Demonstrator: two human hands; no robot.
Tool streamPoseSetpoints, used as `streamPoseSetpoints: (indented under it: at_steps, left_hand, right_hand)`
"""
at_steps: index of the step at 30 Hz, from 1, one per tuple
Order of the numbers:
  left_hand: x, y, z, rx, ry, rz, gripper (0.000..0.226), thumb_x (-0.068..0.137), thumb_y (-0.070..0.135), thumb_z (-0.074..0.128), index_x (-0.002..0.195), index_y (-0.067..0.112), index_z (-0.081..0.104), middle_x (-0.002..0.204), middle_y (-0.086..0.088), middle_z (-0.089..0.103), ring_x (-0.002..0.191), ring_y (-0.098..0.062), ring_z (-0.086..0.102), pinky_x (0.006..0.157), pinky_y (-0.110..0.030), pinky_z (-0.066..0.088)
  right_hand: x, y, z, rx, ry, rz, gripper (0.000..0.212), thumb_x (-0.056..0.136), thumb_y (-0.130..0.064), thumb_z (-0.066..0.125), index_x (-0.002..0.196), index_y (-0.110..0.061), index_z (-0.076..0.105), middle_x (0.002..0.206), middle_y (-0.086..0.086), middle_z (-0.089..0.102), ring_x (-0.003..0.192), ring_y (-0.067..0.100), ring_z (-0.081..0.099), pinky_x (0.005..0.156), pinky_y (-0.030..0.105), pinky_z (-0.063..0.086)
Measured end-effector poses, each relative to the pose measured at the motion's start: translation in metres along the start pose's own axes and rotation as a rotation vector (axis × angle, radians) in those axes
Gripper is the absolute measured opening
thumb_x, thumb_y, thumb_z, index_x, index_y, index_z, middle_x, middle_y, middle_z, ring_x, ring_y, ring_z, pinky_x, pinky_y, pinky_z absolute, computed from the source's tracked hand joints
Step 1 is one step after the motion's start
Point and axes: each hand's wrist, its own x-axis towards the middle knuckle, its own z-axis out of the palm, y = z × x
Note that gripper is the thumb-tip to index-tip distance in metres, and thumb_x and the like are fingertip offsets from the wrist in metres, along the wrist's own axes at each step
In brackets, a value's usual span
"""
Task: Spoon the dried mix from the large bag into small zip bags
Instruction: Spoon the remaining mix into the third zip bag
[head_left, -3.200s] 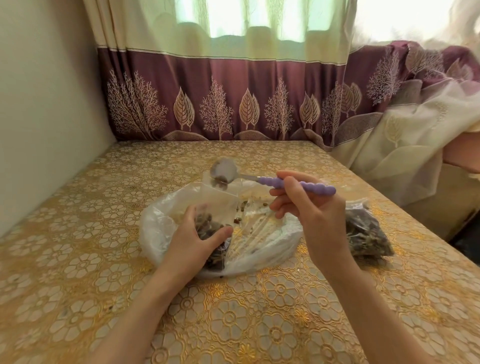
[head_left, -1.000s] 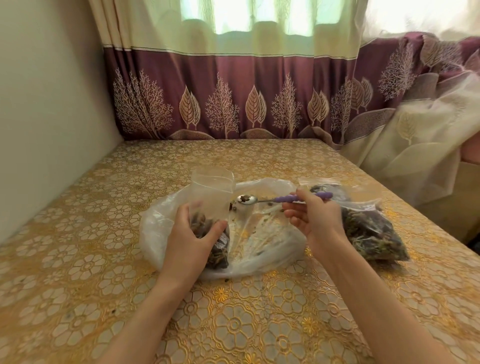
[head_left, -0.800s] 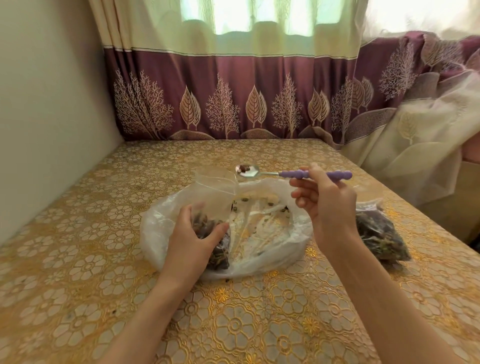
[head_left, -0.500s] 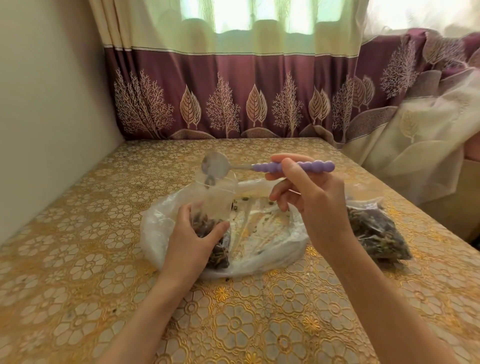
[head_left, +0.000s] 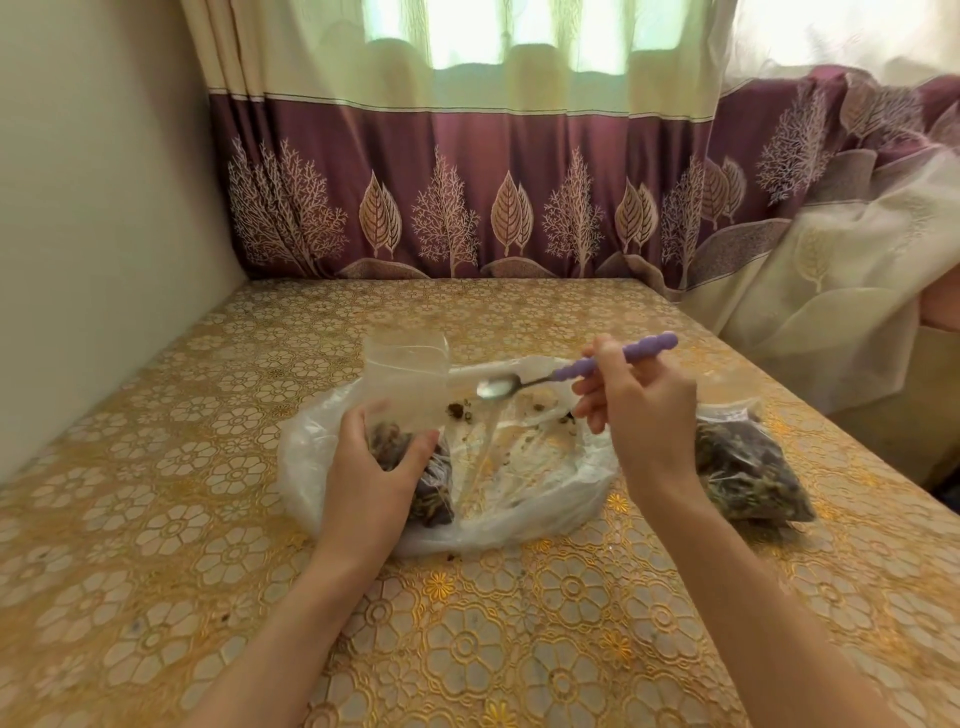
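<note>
The large clear bag (head_left: 524, 478) lies flat and spread open on the table, with only scattered crumbs of dried mix inside. My left hand (head_left: 371, 470) grips a small zip bag (head_left: 408, 384) upright over the large bag's left part; dark dried mix fills its bottom and its mouth stands open. My right hand (head_left: 636, 410) pinches the purple handle of a metal spoon (head_left: 571, 371). The spoon's bowl looks empty and hangs low over the large bag, just right of the small bag's mouth.
A filled small bag of dried mix (head_left: 748, 467) lies on the table (head_left: 208, 519) to the right, behind my right forearm. A wall runs along the left edge. A maroon and cream curtain (head_left: 467, 197) hangs at the back and drapes down the right side.
The spoon was tipped at the small bag's mouth half a second ago. It has now come down and to the right, empty, over the large bag. My left hand has stayed put.
</note>
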Motion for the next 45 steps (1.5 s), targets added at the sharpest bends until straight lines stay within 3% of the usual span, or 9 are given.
streamPoseSetpoints:
  at_steps: [6, 14, 17, 21, 25, 30, 37, 42, 45]
  left_hand:
    - [0.001, -0.002, 0.0, -0.044, 0.023, -0.016, 0.05, 0.081, 0.033, 0.068, 0.125, 0.023, 0.047, 0.096, 0.027, 0.047, 0.085, 0.015, 0.045, 0.067, -0.005, 0.035]
    - [0.001, -0.001, 0.0, -0.049, 0.024, -0.021, 0.044, 0.081, 0.033, 0.068, 0.12, 0.028, 0.046, 0.095, 0.028, 0.047, 0.081, 0.02, 0.046, 0.063, 0.003, 0.037]
    - [0.001, -0.001, 0.0, -0.05, 0.032, -0.019, 0.044, 0.081, 0.033, 0.068, 0.12, 0.027, 0.047, 0.095, 0.028, 0.048, 0.081, 0.02, 0.046, 0.063, 0.006, 0.035]
    - [0.001, -0.001, 0.0, -0.043, 0.036, -0.011, 0.048, 0.081, 0.036, 0.067, 0.123, 0.026, 0.046, 0.099, 0.028, 0.048, 0.087, 0.015, 0.046, 0.066, 0.0, 0.037]
    - [0.0, 0.0, 0.0, -0.047, 0.027, -0.014, 0.051, 0.08, 0.036, 0.068, 0.124, 0.025, 0.047, 0.099, 0.024, 0.05, 0.087, 0.017, 0.047, 0.068, -0.003, 0.038]
    - [-0.001, 0.002, 0.0, -0.038, 0.019, -0.007, 0.051, 0.077, 0.031, 0.072, 0.122, 0.024, 0.048, 0.098, 0.025, 0.05, 0.081, 0.023, 0.046, 0.066, 0.007, 0.035]
    - [-0.002, 0.004, -0.001, -0.007, -0.015, -0.016, 0.05, 0.076, 0.034, 0.072, 0.119, 0.028, 0.047, 0.097, 0.026, 0.048, 0.081, 0.019, 0.045, 0.063, 0.003, 0.037]
    - [-0.002, 0.004, -0.001, -0.003, -0.03, -0.03, 0.047, 0.077, 0.036, 0.07, 0.117, 0.025, 0.049, 0.1, 0.018, 0.052, 0.089, 0.004, 0.052, 0.068, -0.006, 0.037]
    - [-0.001, 0.004, -0.001, -0.01, -0.029, -0.04, 0.043, 0.077, 0.035, 0.071, 0.112, 0.027, 0.048, 0.098, 0.02, 0.053, 0.088, 0.011, 0.05, 0.066, -0.006, 0.038]
  right_hand:
    - [-0.003, 0.014, 0.012, -0.218, -0.038, 0.021, 0.037, 0.093, -0.028, 0.056, 0.059, -0.017, 0.067, 0.056, 0.002, 0.068, 0.045, 0.011, 0.062, 0.062, 0.038, 0.053]
    - [-0.001, 0.018, 0.035, -0.269, -0.083, -0.004, 0.034, 0.093, -0.023, 0.056, 0.066, -0.008, 0.071, 0.054, -0.005, 0.067, 0.04, 0.007, 0.06, 0.051, 0.021, 0.049]
    - [-0.002, 0.024, 0.044, -0.159, -0.101, 0.12, 0.032, 0.093, -0.021, 0.057, 0.07, -0.003, 0.072, 0.056, -0.001, 0.068, 0.044, 0.012, 0.063, 0.047, 0.02, 0.051]
    - [0.0, 0.028, 0.045, 0.037, -0.141, 0.381, 0.028, 0.091, -0.017, 0.058, 0.071, -0.004, 0.073, 0.071, 0.014, 0.072, 0.057, 0.019, 0.07, 0.06, 0.026, 0.057]
    - [0.001, 0.026, 0.04, 0.189, -0.159, 0.474, 0.033, 0.095, -0.015, 0.055, 0.069, 0.0, 0.07, 0.081, 0.02, 0.073, 0.057, 0.017, 0.068, 0.052, 0.021, 0.054]
    - [-0.001, 0.016, 0.028, 0.198, -0.153, 0.444, 0.041, 0.096, -0.017, 0.053, 0.062, -0.006, 0.072, 0.082, 0.021, 0.072, 0.055, 0.015, 0.065, 0.048, 0.018, 0.052]
    - [0.002, -0.013, 0.016, 0.246, -0.078, 0.166, 0.038, 0.097, -0.02, 0.051, 0.067, -0.01, 0.072, 0.077, 0.017, 0.073, 0.05, 0.014, 0.06, 0.046, 0.019, 0.046]
    - [-0.001, -0.031, 0.015, 0.318, -0.108, -0.032, 0.041, 0.096, -0.017, 0.052, 0.062, -0.016, 0.074, 0.077, 0.011, 0.074, 0.05, 0.015, 0.061, 0.045, 0.019, 0.046]
    - [-0.005, -0.036, 0.016, 0.315, -0.181, -0.122, 0.036, 0.095, -0.012, 0.051, 0.067, -0.017, 0.072, 0.079, 0.009, 0.075, 0.051, 0.017, 0.061, 0.045, 0.02, 0.046]
